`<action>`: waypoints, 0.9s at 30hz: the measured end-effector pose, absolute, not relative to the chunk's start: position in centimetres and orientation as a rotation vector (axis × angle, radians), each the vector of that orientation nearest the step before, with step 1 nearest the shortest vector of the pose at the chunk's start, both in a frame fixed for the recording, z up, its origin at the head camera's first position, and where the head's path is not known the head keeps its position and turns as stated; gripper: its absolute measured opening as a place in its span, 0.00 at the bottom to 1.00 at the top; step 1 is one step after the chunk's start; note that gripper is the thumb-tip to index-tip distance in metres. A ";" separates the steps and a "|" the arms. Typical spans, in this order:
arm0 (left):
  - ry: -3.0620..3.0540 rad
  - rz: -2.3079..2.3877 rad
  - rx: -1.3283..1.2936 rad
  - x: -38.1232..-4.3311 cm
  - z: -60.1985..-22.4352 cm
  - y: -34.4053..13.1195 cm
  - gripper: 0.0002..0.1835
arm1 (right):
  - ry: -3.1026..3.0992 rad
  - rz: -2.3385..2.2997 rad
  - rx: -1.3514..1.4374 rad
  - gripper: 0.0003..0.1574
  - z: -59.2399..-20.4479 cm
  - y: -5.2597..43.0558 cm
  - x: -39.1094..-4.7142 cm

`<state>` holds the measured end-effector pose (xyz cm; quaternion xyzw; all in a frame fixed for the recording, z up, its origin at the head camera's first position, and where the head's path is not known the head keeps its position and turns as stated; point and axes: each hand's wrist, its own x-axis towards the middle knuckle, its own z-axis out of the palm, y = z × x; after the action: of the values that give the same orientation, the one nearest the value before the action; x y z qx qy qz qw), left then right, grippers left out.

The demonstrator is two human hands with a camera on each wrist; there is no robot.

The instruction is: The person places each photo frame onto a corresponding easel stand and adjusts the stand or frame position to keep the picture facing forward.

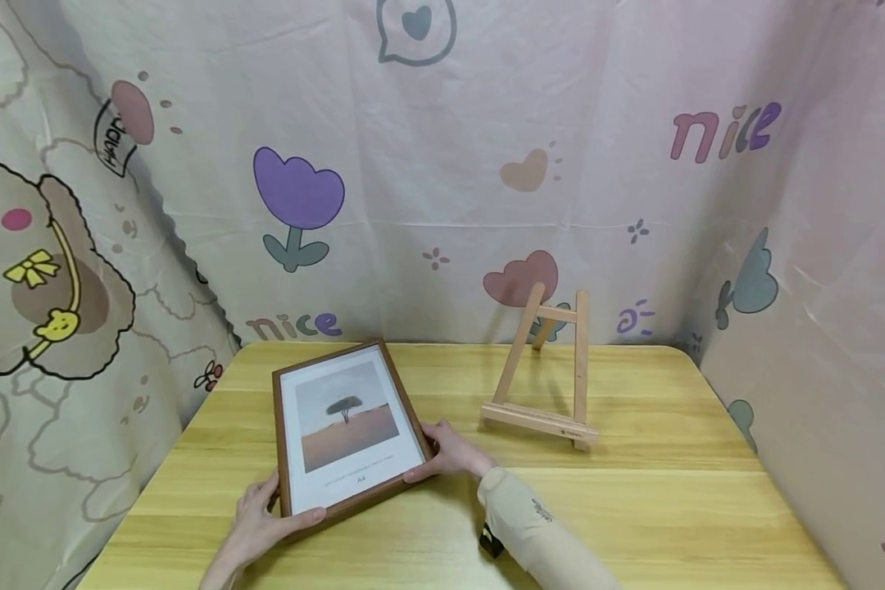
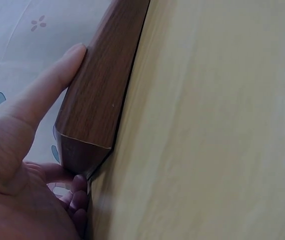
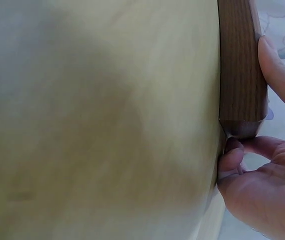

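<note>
A picture frame with a brown wooden border lies face up and slightly turned on the left part of the table. Its print shows a lone tree on reddish ground. My left hand grips the near left corner, thumb along the front edge and fingers at the side. At the near right corner, my right hand holds the frame in the same way. Both wrist views show the frame's thick edge close over the tabletop, fingertips curled at the lower corner.
A small wooden easel stands at the back right of the table, its ledge facing me. The yellow wood-grain table reaches back to a printed curtain, which also hangs at both sides.
</note>
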<state>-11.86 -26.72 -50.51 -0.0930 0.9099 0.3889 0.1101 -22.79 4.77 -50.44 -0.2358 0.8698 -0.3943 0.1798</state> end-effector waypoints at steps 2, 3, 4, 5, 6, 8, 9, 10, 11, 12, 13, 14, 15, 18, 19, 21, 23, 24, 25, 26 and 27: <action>2.673 1.143 -0.274 -11.8 -50.6 -26.7 0.64 | 2.457 -1.116 -0.659 0.60 -50.4 4.8 -22.6; 2.673 1.142 -0.273 -11.8 -50.6 -26.7 0.64 | 2.457 -1.118 -0.656 0.60 -50.4 4.8 -22.6; 2.673 1.142 -0.273 -11.8 -50.6 -26.7 0.64 | 2.455 -1.123 -0.652 0.61 -50.3 4.9 -22.5; 2.674 1.145 -0.271 -11.8 -50.6 -26.7 0.64 | 2.453 -1.130 -0.648 0.61 -50.3 4.9 -22.4; 2.675 1.148 -0.270 -11.8 -50.6 -26.7 0.64 | 2.451 -1.137 -0.646 0.61 -50.3 4.9 -22.4; 2.677 1.151 -0.270 -11.8 -50.6 -26.8 0.64 | 2.450 -1.152 -0.644 0.61 -50.3 4.9 -22.3; 2.678 1.152 -0.269 -11.8 -50.6 -26.8 0.64 | 2.450 -1.159 -0.645 0.62 -50.4 4.9 -22.3; 2.679 1.152 -0.270 -11.8 -50.7 -26.8 0.64 | 2.450 -1.166 -0.647 0.62 -50.4 4.9 -22.3; 2.679 1.152 -0.271 -11.8 -50.7 -26.8 0.64 | 2.449 -1.171 -0.647 0.62 -50.4 4.9 -22.2; 2.677 1.153 -0.272 -11.8 -50.7 -26.8 0.64 | 2.449 -1.174 -0.651 0.62 -50.4 4.9 -22.2; 2.678 1.152 -0.273 -11.8 -50.7 -26.8 0.64 | 2.446 -1.180 -0.651 0.62 -50.5 4.9 -22.2; 2.678 1.153 -0.273 -11.8 -50.7 -26.8 0.64 | 2.448 -1.182 -0.653 0.62 -50.5 4.9 -22.2; 2.679 1.153 -0.273 -11.8 -50.7 -26.8 0.64 | 2.448 -1.186 -0.652 0.62 -50.4 4.9 -22.1; 2.678 1.154 -0.282 -11.8 -50.7 -26.8 0.65 | 2.450 -1.191 -0.641 0.62 -50.4 4.9 -22.1; 2.678 1.153 -0.285 -11.8 -50.7 -26.8 0.65 | 2.450 -1.195 -0.639 0.62 -50.4 4.9 -22.1; 2.674 1.153 -0.294 -11.8 -50.7 -26.7 0.66 | 2.451 -1.198 -0.635 0.62 -50.4 4.8 -22.0; 2.670 1.154 -0.301 -11.8 -50.7 -26.7 0.66 | 2.453 -1.198 -0.635 0.62 -50.4 4.8 -21.9; 2.669 1.153 -0.303 -11.8 -50.7 -26.7 0.66 | 2.456 -1.198 -0.637 0.63 -50.3 4.8 -21.9; 2.666 1.154 -0.305 -11.8 -50.7 -26.7 0.66 | 2.456 -1.199 -0.637 0.63 -50.3 4.8 -21.8; 2.664 1.155 -0.306 -11.8 -50.7 -26.7 0.66 | 2.460 -1.196 -0.638 0.63 -50.3 4.8 -21.8; 2.662 1.155 -0.308 -11.8 -50.7 -26.7 0.66 | 2.466 -1.192 -0.642 0.63 -50.3 4.8 -21.8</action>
<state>-11.83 -26.68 -50.69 -0.1049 0.9065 0.3934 0.1116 -21.79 4.81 -50.30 -0.2252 0.8649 -0.4179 0.1633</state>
